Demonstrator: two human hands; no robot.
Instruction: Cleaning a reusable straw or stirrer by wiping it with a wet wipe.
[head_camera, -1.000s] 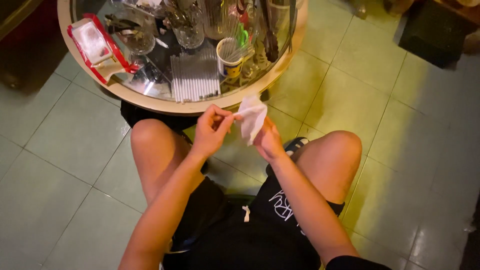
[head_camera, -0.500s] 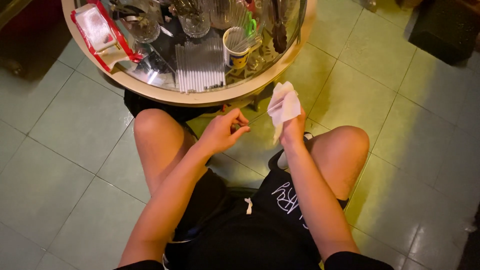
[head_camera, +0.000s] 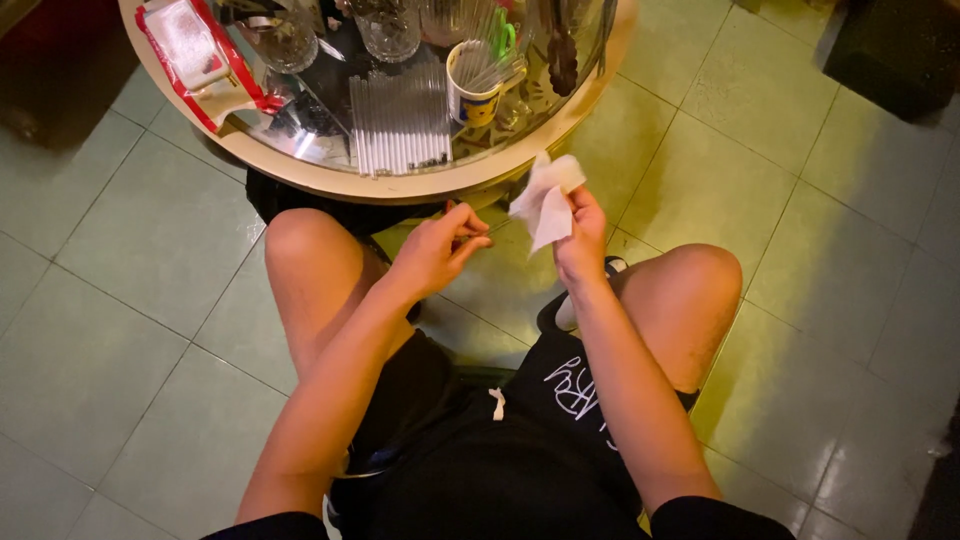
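Right hand (head_camera: 583, 240) grips the white tissue (head_camera: 545, 200) alone, raised just short of the round glass table's rim (head_camera: 330, 180). Left hand (head_camera: 437, 250) has released it since a second ago; fingers loosely curled, empty, now apart below the clear tubes (head_camera: 400, 122).

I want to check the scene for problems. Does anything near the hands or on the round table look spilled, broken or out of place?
Nothing stands out. The right hand holds a crumpled white tissue; the left hand is beside it, apparently empty. On the glass table, the clear tubes lie in a neat row beside an upright cup. No spill shows.
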